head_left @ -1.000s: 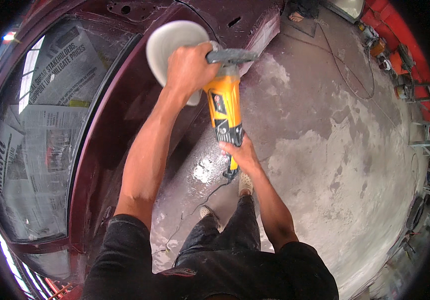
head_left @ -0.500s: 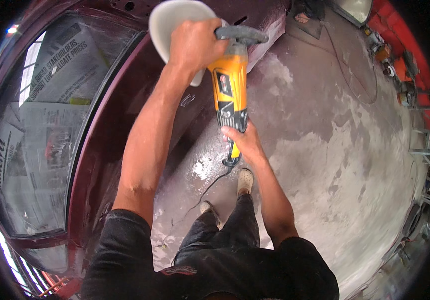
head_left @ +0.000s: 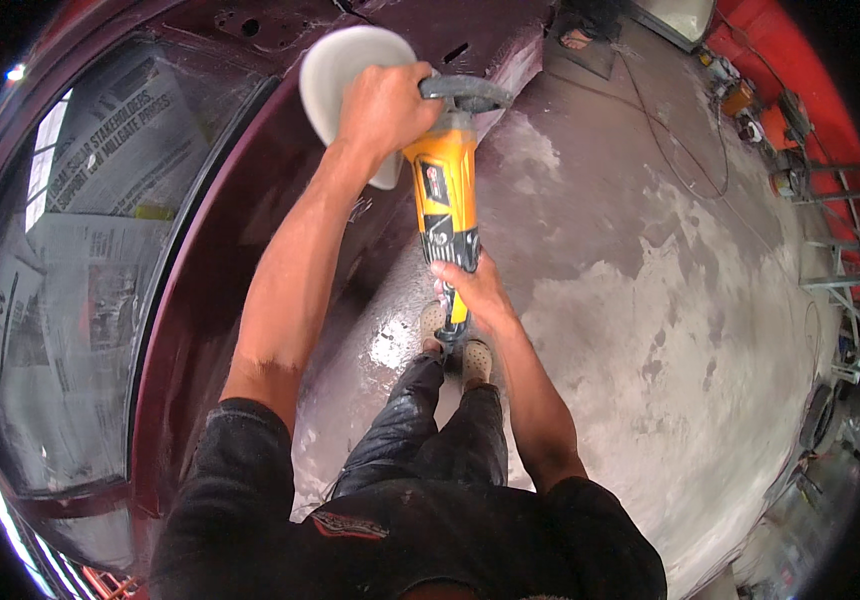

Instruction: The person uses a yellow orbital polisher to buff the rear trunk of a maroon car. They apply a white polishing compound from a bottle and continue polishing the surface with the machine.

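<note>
A yellow and black power polisher [head_left: 446,185] is held in both my hands, its body running away from me. My left hand [head_left: 386,108] is closed at the black loop handle [head_left: 468,92] near the tool's head. Around the rear grip, close to the trigger area, my right hand [head_left: 475,288] is wrapped. The round white polishing pad [head_left: 335,75] stands on edge to the left, facing the maroon car body [head_left: 212,235]. My left hand partly covers the pad, and its contact with the panel cannot be made out.
A car window [head_left: 80,270] with newspaper behind it fills the left. My light clogs [head_left: 477,362] stand on a wet, blotchy concrete floor [head_left: 600,330]. A thin hose or cable [head_left: 675,150] curls at far right, near metal stands [head_left: 835,280] and clutter by a red wall. Part of another person [head_left: 575,38] shows at the top.
The polisher and both hands have shifted slightly left in the picture, the pad a little lower. My left foot has stepped forward beside the right one. Both hands keep their grip.
</note>
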### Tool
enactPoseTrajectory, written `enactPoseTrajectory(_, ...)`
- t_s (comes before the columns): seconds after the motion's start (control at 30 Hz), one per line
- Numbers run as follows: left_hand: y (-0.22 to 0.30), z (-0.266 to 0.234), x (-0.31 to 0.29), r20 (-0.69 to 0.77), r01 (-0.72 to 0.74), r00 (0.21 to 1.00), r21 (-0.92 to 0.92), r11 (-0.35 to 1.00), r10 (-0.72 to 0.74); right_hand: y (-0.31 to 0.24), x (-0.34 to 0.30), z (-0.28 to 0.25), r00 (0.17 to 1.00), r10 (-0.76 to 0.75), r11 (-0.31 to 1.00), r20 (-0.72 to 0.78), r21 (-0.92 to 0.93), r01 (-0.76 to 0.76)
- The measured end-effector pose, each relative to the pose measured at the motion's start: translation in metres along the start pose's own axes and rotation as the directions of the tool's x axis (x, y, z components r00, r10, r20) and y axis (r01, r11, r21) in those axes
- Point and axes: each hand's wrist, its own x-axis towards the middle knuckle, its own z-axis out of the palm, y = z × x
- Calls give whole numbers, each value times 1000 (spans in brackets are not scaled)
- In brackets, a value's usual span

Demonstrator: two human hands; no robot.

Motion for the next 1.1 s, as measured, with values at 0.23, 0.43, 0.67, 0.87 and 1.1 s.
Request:
enactPoseTrajectory(0.23, -2, 38, -2, 187, 2, 982, -3, 1000, -2, 32, 1, -3, 983, 175, 982, -61, 90, -169)
enactPoseTrajectory(0.43, -4, 58, -45, 368, 28, 928, 78, 997, -54, 84, -22, 1, 979, 204, 962, -4, 186, -200)
enactPoseTrajectory(0.67, -6, 79, -12, 356, 4, 934, 35, 999, -17, 56, -1, -11, 969, 239, 956, -61, 191, -224)
enactPoseTrajectory(0.87, 0, 66, 4, 289, -8, 957, 3, 1000, 7, 34, 7, -7, 963, 240, 959, -123, 182, -216)
enactPoseTrajectory(1.1, -13, -3, -104, 202, 75, 976, 39, 996, -82, 83, -54, 10, 995, 96, 994, 0, -54, -96)
